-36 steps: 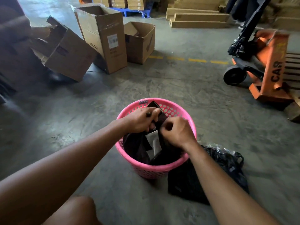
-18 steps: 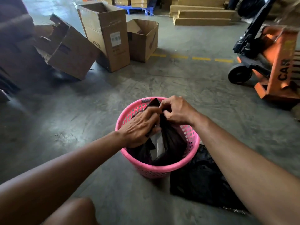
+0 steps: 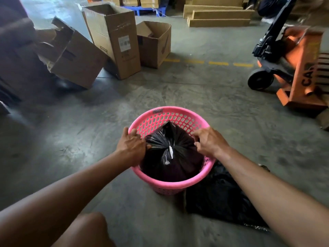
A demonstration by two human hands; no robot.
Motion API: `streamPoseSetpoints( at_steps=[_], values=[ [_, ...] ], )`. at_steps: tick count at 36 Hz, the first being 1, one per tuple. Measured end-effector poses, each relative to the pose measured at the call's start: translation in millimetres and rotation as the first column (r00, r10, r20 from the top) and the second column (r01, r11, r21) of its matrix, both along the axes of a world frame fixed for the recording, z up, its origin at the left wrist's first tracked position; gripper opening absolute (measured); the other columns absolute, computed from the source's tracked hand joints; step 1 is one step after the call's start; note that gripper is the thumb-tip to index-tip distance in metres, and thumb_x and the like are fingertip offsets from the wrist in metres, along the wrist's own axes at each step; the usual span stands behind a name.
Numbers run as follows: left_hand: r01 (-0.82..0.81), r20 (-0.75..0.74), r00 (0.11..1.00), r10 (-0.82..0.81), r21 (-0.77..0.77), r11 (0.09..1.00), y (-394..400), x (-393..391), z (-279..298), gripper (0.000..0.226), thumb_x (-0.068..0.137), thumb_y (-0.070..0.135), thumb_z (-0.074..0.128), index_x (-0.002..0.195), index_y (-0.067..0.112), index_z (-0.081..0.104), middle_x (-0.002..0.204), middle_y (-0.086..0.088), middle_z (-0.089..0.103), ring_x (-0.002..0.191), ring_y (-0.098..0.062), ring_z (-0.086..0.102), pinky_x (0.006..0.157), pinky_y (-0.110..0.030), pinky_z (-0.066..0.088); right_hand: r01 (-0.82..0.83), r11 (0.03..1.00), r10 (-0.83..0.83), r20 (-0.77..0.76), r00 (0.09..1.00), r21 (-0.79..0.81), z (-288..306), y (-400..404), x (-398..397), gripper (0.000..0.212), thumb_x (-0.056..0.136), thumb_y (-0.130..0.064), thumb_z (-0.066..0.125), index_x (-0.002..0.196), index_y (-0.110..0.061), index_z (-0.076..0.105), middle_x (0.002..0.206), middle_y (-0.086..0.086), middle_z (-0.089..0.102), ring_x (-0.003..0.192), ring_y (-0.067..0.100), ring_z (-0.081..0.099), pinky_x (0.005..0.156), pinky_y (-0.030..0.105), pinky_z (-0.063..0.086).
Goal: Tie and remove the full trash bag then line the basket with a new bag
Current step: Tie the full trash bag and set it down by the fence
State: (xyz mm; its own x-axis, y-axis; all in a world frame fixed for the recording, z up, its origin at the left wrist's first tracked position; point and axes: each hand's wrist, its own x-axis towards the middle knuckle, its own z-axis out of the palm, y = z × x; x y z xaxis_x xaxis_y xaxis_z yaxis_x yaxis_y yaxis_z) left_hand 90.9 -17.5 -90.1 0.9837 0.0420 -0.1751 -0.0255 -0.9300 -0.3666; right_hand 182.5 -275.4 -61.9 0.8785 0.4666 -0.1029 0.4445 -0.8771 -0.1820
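A pink perforated basket [image 3: 175, 184] stands on the concrete floor in front of me. Inside it sits a full black trash bag [image 3: 171, 157], its top drawn together into a bunched knot with a white scrap showing. My left hand [image 3: 130, 146] pinches the bag's left end at the basket's left rim. My right hand [image 3: 209, 142] pinches the bag's right end at the right rim. The two ends are pulled apart across the bag's top. A second black bag [image 3: 219, 198] lies flat on the floor, right of the basket, partly under my right forearm.
Open cardboard boxes [image 3: 114, 38] stand and lean at the back left. An orange pallet jack [image 3: 299, 68] is parked at the right. Flat cartons [image 3: 219, 15] are stacked at the far back. My bare knee [image 3: 83, 230] shows at the bottom.
Both hands were together over the bag's middle, working its top. They have moved apart to the basket's left and right sides, pulling the ends, and the bag's top is now closed.
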Motion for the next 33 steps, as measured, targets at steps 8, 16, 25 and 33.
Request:
streamPoseSetpoints(
  at_steps=[8,16,25,33],
  values=[
    [-0.022,0.009,1.0,0.023,-0.123,0.992,9,5,6,0.048,0.103,0.049,0.028,0.101,0.025,0.07,0.107,0.002,0.067,0.114,-0.022,0.053,0.094,-0.048,0.028,0.039,0.993,-0.031,0.074,0.997,-0.111,-2,10,1,0.022,0.083,-0.017,0.066,0.105,-0.019,0.07,0.109,0.01,0.073,0.101,0.036,0.07,0.082,0.038,0.056],
    [-0.073,-0.063,0.925,0.375,-0.997,0.014,-8,11,11,0.064,0.083,0.069,0.062,0.075,0.006,0.075,0.062,-0.002,0.059,0.06,-0.02,0.049,0.062,-0.035,0.042,0.197,0.937,-0.172,-0.11,0.979,0.288,11,1,6,0.017,0.069,-0.018,0.071,0.08,-0.028,0.077,0.09,-0.006,0.08,0.09,0.019,0.073,0.084,0.033,0.059],
    [-0.111,-0.246,0.922,0.299,-0.907,-0.406,-60,30,19,0.022,0.097,0.009,0.055,0.087,0.011,0.075,0.072,-0.005,0.057,0.061,-0.013,0.059,0.065,-0.022,0.051,0.102,0.756,-0.068,-0.076,0.995,0.647,30,24,-10,0.009,0.072,-0.015,0.077,0.079,-0.021,0.079,0.076,-0.01,0.077,0.074,0.002,0.072,0.073,0.02,0.055],
    [-0.234,-0.243,0.956,0.166,-0.969,-0.073,-67,40,29,0.028,0.09,0.026,0.052,0.077,0.004,0.063,0.074,-0.015,0.056,0.068,-0.025,0.049,0.062,-0.032,0.039,0.052,0.762,-0.014,-0.065,0.998,0.645,31,38,-5,0.036,0.07,-0.011,0.066,0.104,-0.024,0.071,0.096,-0.008,0.072,0.074,0.0,0.063,0.075,0.017,0.051]
  ],
)
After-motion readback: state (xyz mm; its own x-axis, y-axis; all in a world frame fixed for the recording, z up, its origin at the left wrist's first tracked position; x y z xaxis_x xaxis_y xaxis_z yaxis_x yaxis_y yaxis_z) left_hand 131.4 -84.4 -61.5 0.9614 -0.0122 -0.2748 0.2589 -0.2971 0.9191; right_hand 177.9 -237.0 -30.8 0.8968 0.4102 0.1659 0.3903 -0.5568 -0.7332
